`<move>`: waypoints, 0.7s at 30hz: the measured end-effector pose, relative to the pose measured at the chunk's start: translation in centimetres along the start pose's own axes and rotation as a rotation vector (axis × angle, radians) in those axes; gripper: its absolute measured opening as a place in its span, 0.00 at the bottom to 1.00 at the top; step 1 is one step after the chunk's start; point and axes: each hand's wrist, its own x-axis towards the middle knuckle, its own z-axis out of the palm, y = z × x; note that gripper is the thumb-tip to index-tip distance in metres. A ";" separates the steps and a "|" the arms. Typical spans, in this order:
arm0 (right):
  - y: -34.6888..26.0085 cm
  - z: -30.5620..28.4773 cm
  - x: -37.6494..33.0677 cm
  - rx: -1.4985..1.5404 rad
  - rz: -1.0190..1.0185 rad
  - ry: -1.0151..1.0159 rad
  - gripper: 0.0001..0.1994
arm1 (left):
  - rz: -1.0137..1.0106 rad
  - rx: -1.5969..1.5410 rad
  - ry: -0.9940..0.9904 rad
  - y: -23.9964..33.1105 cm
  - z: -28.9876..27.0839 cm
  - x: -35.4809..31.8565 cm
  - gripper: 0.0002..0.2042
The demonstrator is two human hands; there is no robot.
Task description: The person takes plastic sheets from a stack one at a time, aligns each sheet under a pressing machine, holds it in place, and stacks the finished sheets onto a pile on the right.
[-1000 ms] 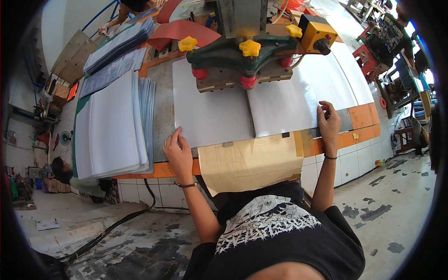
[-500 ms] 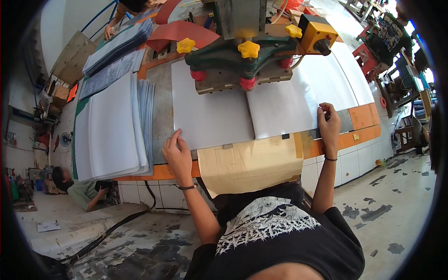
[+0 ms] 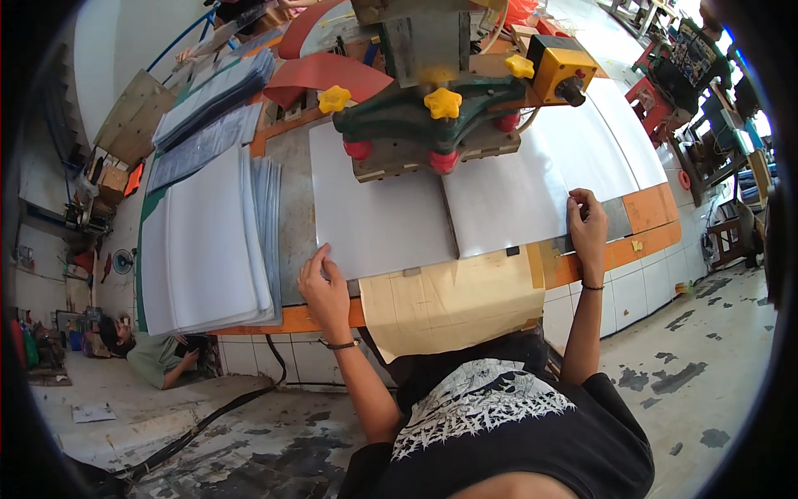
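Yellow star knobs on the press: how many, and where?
3 visible: left knob on the left of the green frame, centre knob at its front, right knob beside the yellow box. More may hide behind the column.

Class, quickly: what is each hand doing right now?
Left hand: partly open, at the corner of the left white sheet under the press.
Right hand: curled at the middle white sheet's edge; grip cannot be told.
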 end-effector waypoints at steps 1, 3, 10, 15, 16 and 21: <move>0.2 0.0 0.0 0.000 0.002 0.003 0.08 | 0.000 0.015 -0.012 0.0 0.0 -0.1 0.12; 0.4 0.0 0.1 -0.013 -0.019 0.000 0.08 | 0.003 0.014 -0.005 0.1 0.1 0.1 0.12; 0.1 0.3 0.0 0.007 -0.013 -0.013 0.09 | -0.002 -0.075 0.041 -0.3 0.3 -0.1 0.11; 0.1 0.2 0.0 -0.024 -0.022 -0.019 0.11 | -0.005 -0.067 0.044 -0.2 0.1 -0.1 0.10; 0.2 0.2 0.0 -0.032 -0.038 -0.015 0.11 | 0.010 -0.062 0.052 -0.3 0.2 -0.1 0.10; 0.4 0.2 -0.2 -0.049 -0.038 -0.015 0.12 | 0.001 -0.065 0.043 -0.2 0.0 -0.1 0.10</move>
